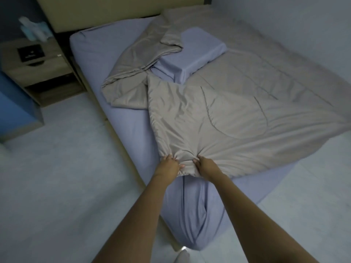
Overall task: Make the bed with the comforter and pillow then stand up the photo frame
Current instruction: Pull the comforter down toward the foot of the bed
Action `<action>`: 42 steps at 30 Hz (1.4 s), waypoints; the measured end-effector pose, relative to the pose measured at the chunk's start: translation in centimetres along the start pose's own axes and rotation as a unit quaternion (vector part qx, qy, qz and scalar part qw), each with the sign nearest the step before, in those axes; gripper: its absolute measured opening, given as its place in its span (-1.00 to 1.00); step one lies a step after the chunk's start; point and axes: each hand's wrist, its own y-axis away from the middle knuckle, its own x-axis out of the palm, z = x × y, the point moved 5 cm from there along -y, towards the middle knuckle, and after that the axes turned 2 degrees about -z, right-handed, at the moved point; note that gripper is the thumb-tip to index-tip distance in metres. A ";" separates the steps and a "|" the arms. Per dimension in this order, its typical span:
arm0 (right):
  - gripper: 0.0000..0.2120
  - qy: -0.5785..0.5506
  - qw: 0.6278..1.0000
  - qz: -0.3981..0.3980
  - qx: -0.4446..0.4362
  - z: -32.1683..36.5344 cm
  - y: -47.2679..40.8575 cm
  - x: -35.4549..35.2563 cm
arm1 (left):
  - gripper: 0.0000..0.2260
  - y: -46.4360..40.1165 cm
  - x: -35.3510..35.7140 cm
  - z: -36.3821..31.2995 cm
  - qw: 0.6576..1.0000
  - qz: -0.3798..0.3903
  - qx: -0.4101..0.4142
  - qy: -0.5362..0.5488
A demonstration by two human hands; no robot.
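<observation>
— Comforter (237, 111): where is it lain?
— Bunched across the bed (95, 54), its corner gripped low in the frame by the left hand (169, 165) and right hand (206, 166), both closed on cloth.
— And the bare sheet?
— Toward the upper left; the corner is likely to be drawn that way. The left hand is nearer.

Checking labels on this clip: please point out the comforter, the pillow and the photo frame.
comforter (228, 118): head view, flat quilted middle.
pillow (191, 54): head view, top face, lying on the comforter.
photo frame (31, 52): head view, dark face, lying flat on the nightstand; blurred, so identity is likely, not certain.
</observation>
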 end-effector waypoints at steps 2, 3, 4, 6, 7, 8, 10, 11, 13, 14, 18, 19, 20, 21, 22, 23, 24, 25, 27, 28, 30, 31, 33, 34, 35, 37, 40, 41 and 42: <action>-0.57 0.002 1.000 0.008 -0.011 0.0 2.3 0.8 | -0.55 2.4 0.7 -0.8 1.000 0.004 -0.015 0.019; -0.57 0.003 1.000 0.012 -0.016 -0.1 3.4 1.1 | -0.55 3.7 1.1 -1.3 0.999 0.006 -0.022 0.023; -0.58 0.006 1.000 0.014 -0.022 -0.2 4.6 1.5 | -0.55 5.0 1.6 -1.8 0.999 0.009 -0.028 0.026; -0.58 0.012 0.999 0.017 -0.037 -0.6 7.1 2.3 | -0.54 7.6 2.6 -2.9 0.999 0.014 -0.041 0.028; -0.58 0.017 0.999 0.018 -0.044 -0.9 8.4 2.7 | -0.54 8.8 3.2 -3.6 0.999 0.012 -0.046 0.027; -0.58 0.022 0.998 0.018 -0.050 -1.3 9.8 3.1 | -0.54 10.0 3.7 -4.4 0.998 0.011 -0.050 0.028; -0.58 0.029 0.997 0.017 -0.063 -2.2 12.4 4.0 | -0.54 12.4 4.8 -6.1 0.997 0.016 -0.059 0.037; -0.58 0.033 0.997 0.019 -0.068 -2.8 13.8 4.4 | -0.54 13.6 5.4 -7.0 0.997 0.018 -0.064 0.040; -0.58 0.040 0.996 0.021 -0.078 -3.8 16.5 4.9 | -0.54 16.2 6.4 -8.8 0.997 0.028 -0.068 0.035; -0.59 0.042 0.995 0.023 -0.084 -4.3 18.0 5.1 | -0.54 17.6 6.7 -9.9 0.996 0.035 -0.068 0.034; -0.58 0.049 0.993 0.033 -0.099 -6.9 23.2 5.5 | -0.54 22.3 6.9 -14.0 0.993 0.020 -0.093 0.066; -0.58 0.052 0.993 0.033 -0.104 -7.5 24.2 5.4 | -0.54 23.1 6.9 -15.0 0.992 0.019 -0.101 0.074; -0.58 0.056 0.992 0.033 -0.109 -8.2 25.2 5.3 | -0.54 23.9 7.0 -16.0 0.990 0.021 -0.108 0.085; -0.58 0.062 0.991 0.034 -0.117 -8.8 26.1 5.2 | -0.54 24.6 7.2 -17.0 0.988 0.019 -0.115 0.097; -0.58 0.066 0.990 0.037 -0.121 -9.4 27.0 5.1 | -0.53 25.1 7.5 -18.0 0.986 0.019 -0.124 0.110; -0.57 0.068 0.989 0.041 -0.123 -10.2 27.8 5.0 | -0.53 25.8 7.8 -19.1 0.983 0.020 -0.134 0.120; -0.57 0.070 0.989 0.046 -0.124 -11.1 28.6 4.9 | -0.53 26.6 7.9 -20.3 0.981 0.020 -0.143 0.128; -0.56 0.073 0.988 0.049 -0.128 -11.9 29.4 4.9 | -0.53 27.2 8.2 -21.4 0.979 0.022 -0.150 0.133; -0.56 0.074 0.986 0.060 -0.137 -13.7 31.0 4.8 | -0.52 28.2 8.9 -23.7 0.975 0.022 -0.168 0.142; -0.56 0.077 0.985 0.063 -0.142 -14.6 31.7 4.9 | -0.52 28.7 9.3 -24.8 0.974 0.022 -0.178 0.142; -0.55 0.086 0.982 0.073 -0.150 -16.6 33.3 4.9 | -0.52 29.9 9.9 -27.3 0.969 0.024 -0.196 0.147; -0.55 0.087 0.982 0.077 -0.152 -17.5 34.1 4.9 | -0.53 30.6 10.0 -28.6 0.968 0.024 -0.200 0.148; -0.55 0.091 0.980 0.084 -0.156 -19.3 35.6 4.9 | -0.54 31.7 10.3 -31.2 0.969 0.024 -0.204 0.137; -0.55 0.093 0.979 0.088 -0.160 -20.0 36.3 4.9 | -0.55 32.3 10.4 -32.4 0.971 0.024 -0.201 0.128; -0.56 0.093 0.978 0.089 -0.163 -20.7 37.0 4.9 | -0.55 32.8 10.6 -33.5 0.972 0.025 -0.202 0.121; -0.55 0.105 0.975 0.098 -0.168 -22.0 38.1 5.0 | -0.54 33.6 11.3 -35.2 0.972 0.029 -0.207 0.107; -0.54 0.139 0.966 0.148 -0.161 -23.5 39.0 5.2 | -0.53 35.0 12.0 -36.8 0.968 0.057 -0.226 0.090; -0.53 0.144 0.963 0.165 -0.157 -23.9 39.2 5.2 | -0.53 35.4 12.0 -37.1 0.965 0.067 -0.235 0.090; -0.52 0.154 0.960 0.175 -0.154 -24.3 39.4 5.2 | -0.54 35.7 12.0 -37.3 0.964 0.071 -0.239 0.088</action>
